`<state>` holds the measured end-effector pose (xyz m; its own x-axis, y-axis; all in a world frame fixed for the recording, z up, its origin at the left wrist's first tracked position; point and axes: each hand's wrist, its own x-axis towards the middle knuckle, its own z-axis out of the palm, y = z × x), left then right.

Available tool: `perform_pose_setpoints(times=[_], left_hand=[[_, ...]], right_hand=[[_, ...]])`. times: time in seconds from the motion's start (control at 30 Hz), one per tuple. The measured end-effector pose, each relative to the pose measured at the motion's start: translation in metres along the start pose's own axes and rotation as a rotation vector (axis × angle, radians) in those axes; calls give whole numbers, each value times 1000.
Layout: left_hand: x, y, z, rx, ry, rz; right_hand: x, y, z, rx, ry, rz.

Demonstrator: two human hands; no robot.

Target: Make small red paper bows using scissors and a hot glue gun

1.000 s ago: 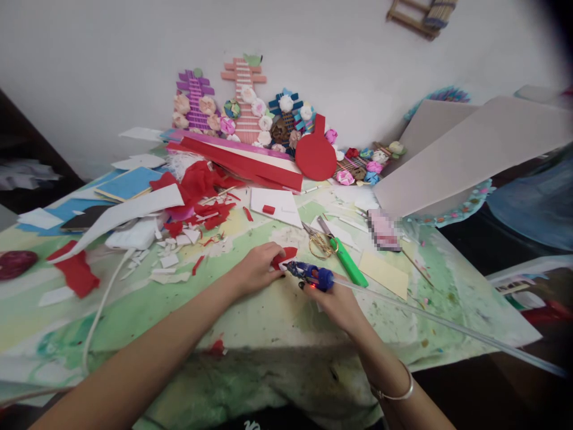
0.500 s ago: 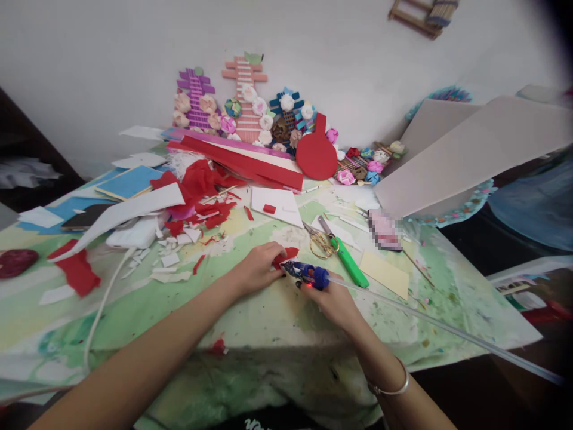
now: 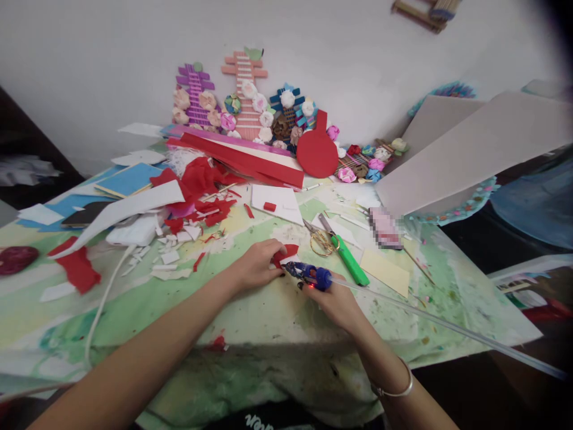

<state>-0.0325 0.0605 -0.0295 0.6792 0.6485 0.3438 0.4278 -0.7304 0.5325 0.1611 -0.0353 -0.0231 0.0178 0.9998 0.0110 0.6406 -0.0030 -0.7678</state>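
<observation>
My left hand (image 3: 261,263) is closed on a small red piece of paper (image 3: 290,251), which shows white on part of its near side. In my right hand (image 3: 333,301) is a blue glue gun (image 3: 313,275) with a small red light lit. A long clear glue stick (image 3: 416,312) runs out of its back to the right. The gun's nozzle points left, right by the red piece and my left fingertips; whether it touches is hard to tell. Beyond the gun lie gold-handled scissors (image 3: 323,243) and a green utility knife (image 3: 353,263).
Red paper scraps (image 3: 197,185) and white offcuts (image 3: 170,257) lie at the left, near a white cable (image 3: 99,310). A red paddle shape (image 3: 317,153) and flower-decorated crafts (image 3: 244,101) lean at the wall. Large grey boards (image 3: 465,149) stand at right; a yellow card (image 3: 385,273) lies nearby.
The red piece is tilted a little differently in my left hand, with more white showing. The glue gun has barely moved, still beside it. The view has shifted slightly.
</observation>
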Motion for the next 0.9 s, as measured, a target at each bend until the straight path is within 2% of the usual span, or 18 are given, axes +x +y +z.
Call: perform_pose_setpoints(times=[0.9], left_hand=[[-1, -1, 2, 31, -18, -26]], right_hand=[[-8, -1, -7, -14, 7, 84]])
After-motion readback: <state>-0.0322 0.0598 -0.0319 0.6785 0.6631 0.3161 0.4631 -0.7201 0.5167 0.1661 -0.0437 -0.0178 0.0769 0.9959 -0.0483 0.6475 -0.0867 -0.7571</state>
